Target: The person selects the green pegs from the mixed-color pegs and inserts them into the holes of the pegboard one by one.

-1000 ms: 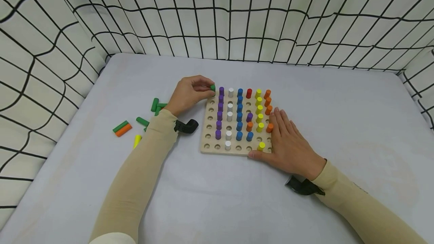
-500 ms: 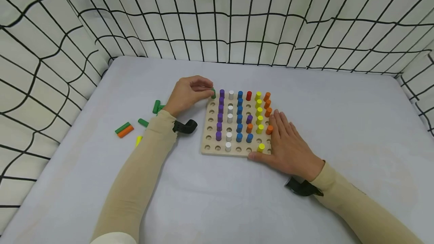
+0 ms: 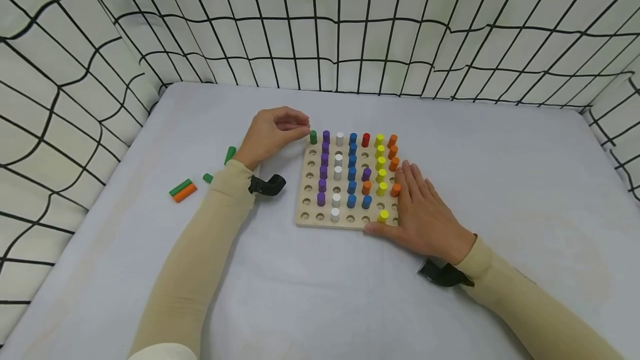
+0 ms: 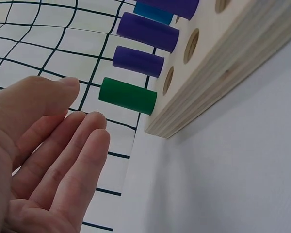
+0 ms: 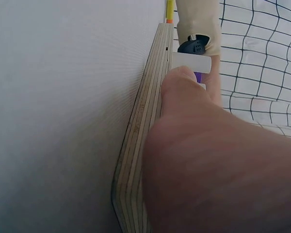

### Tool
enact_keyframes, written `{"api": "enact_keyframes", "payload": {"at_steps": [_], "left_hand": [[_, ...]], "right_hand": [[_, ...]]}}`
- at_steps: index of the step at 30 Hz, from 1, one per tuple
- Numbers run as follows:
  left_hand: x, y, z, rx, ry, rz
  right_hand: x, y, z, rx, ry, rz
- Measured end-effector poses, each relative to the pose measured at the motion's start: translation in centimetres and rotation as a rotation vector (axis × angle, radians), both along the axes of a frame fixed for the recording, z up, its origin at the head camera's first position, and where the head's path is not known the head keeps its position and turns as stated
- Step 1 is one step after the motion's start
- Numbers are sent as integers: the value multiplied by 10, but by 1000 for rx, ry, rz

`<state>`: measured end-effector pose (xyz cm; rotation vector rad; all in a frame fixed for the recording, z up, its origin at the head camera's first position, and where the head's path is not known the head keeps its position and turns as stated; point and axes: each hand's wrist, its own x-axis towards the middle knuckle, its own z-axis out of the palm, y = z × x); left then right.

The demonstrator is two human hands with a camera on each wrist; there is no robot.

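A wooden pegboard (image 3: 306,196) bears columns of purple, white, blue, yellow and orange pegs, with a single red one at the top. At its far left corner a green peg (image 4: 127,94) stands upright in a hole. Just left of that peg, my left hand (image 3: 272,132) hovers with thumb and fingers apart and holding nothing; in the left wrist view a gap shows between the fingertips and the peg. My right hand (image 3: 427,215) lies flat along the board's right side, its thumb at the front edge by a yellow peg (image 3: 383,216).
Left of the board, a green peg (image 3: 180,186) and an orange peg (image 3: 185,193) lie side by side on the white table (image 3: 320,288). More loose green pegs lie near the left forearm, partly hidden by it. A black wire grid (image 3: 340,32) stands behind the table.
My left hand has let go of the green peg, now standing in the corner hole, and has drawn back slightly left. My right hand has stayed against the board.
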<state>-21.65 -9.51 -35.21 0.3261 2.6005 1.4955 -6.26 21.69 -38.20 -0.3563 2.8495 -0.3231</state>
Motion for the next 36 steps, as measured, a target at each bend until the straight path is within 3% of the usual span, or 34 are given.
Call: {"api": "enact_keyframes", "payload": {"at_steps": [9,27,36], "left_hand": [[0,-8,10,-55,33,2],[9,-29,30,-100,0,10],[11,-45,34,-156,15,12]], "right_hand": [[-1,0,3,0,3,1],[-2,-1,2,-3,0,0],[-1,0,1,0,1,4]]}}
